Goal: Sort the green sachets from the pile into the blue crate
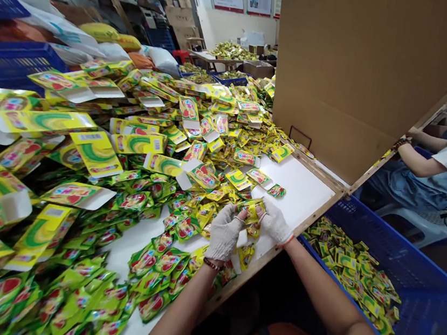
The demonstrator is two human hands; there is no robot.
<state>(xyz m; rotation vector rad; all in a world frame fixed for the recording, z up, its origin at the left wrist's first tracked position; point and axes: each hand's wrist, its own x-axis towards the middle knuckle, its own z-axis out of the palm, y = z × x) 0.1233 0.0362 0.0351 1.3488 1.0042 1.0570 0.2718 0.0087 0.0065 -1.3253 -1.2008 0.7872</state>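
My left hand [224,233], in a white knit glove with bare fingertips, is closed on one end of a small yellow packet [250,210]. The other end is pinched by my right hand [276,224], gloved the same way. Whether it is a soft sachet or a carton is hard to tell. Around my hands lie loose yellow sachets [206,213] and green sachets with red fruit pictures [187,229]. Just beyond my right hand, a green sachet [276,190] and a small yellow carton [259,177] rest on the white tabletop [306,191].
Open-flapped yellow cartons [97,153] are heaped over the table's left and far side. A tall cardboard panel [352,80] stands at the right. Below the wooden table edge [322,208], a blue crate [430,307] holds many filled cartons. Another person [432,160] sits beyond the panel.
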